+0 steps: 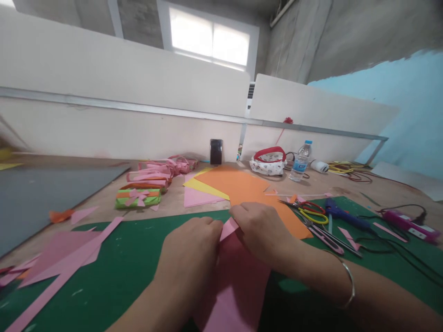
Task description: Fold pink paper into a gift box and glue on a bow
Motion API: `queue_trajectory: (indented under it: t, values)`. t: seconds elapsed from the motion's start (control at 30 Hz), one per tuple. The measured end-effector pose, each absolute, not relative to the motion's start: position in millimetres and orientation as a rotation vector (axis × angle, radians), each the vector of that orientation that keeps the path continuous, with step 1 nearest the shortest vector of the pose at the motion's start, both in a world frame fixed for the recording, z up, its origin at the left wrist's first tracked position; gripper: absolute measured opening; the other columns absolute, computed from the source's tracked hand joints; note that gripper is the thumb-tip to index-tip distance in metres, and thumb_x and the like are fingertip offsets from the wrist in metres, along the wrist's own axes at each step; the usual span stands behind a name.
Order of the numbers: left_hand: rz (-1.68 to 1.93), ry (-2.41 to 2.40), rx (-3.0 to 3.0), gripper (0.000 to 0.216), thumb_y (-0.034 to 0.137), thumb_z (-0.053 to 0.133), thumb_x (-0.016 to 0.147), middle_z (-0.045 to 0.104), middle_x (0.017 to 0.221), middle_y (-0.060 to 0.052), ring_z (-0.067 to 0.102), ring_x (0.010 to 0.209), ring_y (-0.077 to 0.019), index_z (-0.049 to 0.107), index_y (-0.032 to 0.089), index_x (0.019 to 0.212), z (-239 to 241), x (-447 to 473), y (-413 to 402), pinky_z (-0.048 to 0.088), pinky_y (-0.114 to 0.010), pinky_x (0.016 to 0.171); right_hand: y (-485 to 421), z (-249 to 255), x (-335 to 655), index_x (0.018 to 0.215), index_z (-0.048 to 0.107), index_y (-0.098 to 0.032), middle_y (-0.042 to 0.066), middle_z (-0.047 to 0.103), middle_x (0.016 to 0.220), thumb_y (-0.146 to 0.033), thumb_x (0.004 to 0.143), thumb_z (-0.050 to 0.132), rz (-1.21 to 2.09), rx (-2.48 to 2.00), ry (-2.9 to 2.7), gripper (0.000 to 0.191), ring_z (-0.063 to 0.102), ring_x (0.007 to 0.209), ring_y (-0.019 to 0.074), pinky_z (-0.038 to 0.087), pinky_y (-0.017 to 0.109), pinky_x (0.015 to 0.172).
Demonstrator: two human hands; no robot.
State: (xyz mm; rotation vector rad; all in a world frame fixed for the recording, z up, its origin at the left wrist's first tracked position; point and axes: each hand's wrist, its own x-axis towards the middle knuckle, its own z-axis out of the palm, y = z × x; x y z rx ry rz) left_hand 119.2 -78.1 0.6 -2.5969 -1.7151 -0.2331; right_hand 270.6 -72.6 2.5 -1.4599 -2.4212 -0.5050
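A sheet of pink paper (238, 281) lies in front of me on the green cutting mat (138, 253). My left hand (194, 258) is closed on its far edge, fingers curled under and partly hidden. From the other side my right hand (261, 228) pinches the same edge, where a narrow lighter strip of the paper shows folded between the two hands. The near part of the sheet slopes down toward me. Pink paper strips and scraps (69, 258) lie to the left of my left hand.
Orange sheets (231, 182) lie beyond my hands. Scissors (311, 214), tweezers (335, 237), a blue glue gun (346, 216) and a purple power strip (411, 226) are at right. Behind stand a water bottle (301, 161), a phone (216, 152) and several rolled paper pieces (138, 197).
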Motion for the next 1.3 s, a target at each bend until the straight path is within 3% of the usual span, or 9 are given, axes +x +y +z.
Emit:
queue_trajectory:
  t: [0.37,0.57,0.67,0.87,1.17,1.3]
  values:
    - [-0.268,-1.714,-2.619,0.016,0.014,0.041,0.071,0.062,0.074,-0.003,0.056,0.066,-0.0197,0.054,0.022,0.068,-2.0,124.6,-84.5,0.025,-0.029,0.05,-74.2,5.8,273.1,0.066,0.056,-0.015,0.005,0.062,0.064,-0.002,0.07,0.048,-0.517,-1.618,-2.44,0.015,0.048,0.054,0.0136,0.014,0.029,0.047]
    - [-0.267,-1.743,-2.634,0.01,0.028,0.049,0.075,0.066,0.078,-0.005,0.058,0.064,-0.0191,0.056,0.022,0.07,4.7,119.4,-79.8,0.028,-0.028,0.05,-76.9,9.6,273.3,0.065,0.059,-0.015,0.004,0.063,0.062,-0.004,0.074,0.049,-0.491,-1.653,-2.458,0.017,0.048,0.05,0.0127,0.016,0.028,0.046]
    - [-0.313,-1.741,-2.621,0.013,0.023,0.045,0.078,0.068,0.081,-0.004,0.061,0.072,-0.0198,0.058,0.023,0.076,6.1,123.0,-77.6,0.031,-0.028,0.054,-78.7,8.0,268.3,0.065,0.061,-0.015,0.005,0.064,0.063,-0.006,0.074,0.049,-0.422,-1.633,-2.519,0.017,0.051,0.052,0.0147,0.019,0.029,0.046]
    - [-0.354,-1.807,-2.547,0.02,0.018,0.04,0.075,0.07,0.075,-0.005,0.063,0.071,-0.0232,0.059,0.022,0.067,6.7,123.1,-72.8,0.027,-0.029,0.051,-85.7,9.4,262.9,0.069,0.06,-0.015,0.007,0.065,0.064,-0.008,0.074,0.052,-0.428,-1.635,-2.548,0.012,0.056,0.053,0.0173,0.017,0.028,0.044]
    - [-0.484,-1.863,-2.451,0.03,0.014,0.042,0.067,0.072,0.082,-0.004,0.062,0.076,-0.0249,0.066,0.026,0.079,10.9,118.5,-70.7,0.03,-0.03,0.053,-97.7,1.9,263.1,0.062,0.053,-0.015,0.005,0.059,0.054,-0.007,0.068,0.053,-0.591,-1.444,-2.511,0.01,0.052,0.046,0.0156,0.013,0.027,0.042]
    - [-0.502,-1.882,-2.417,0.022,0.017,0.042,0.066,0.07,0.074,-0.007,0.061,0.071,-0.0264,0.064,0.024,0.068,10.3,121.0,-71.9,0.026,-0.031,0.051,-101.6,-3.4,260.8,0.059,0.053,-0.016,0.005,0.058,0.051,-0.004,0.066,0.05,-0.666,-1.3,-2.508,0.014,0.05,0.042,0.0155,0.014,0.027,0.039]
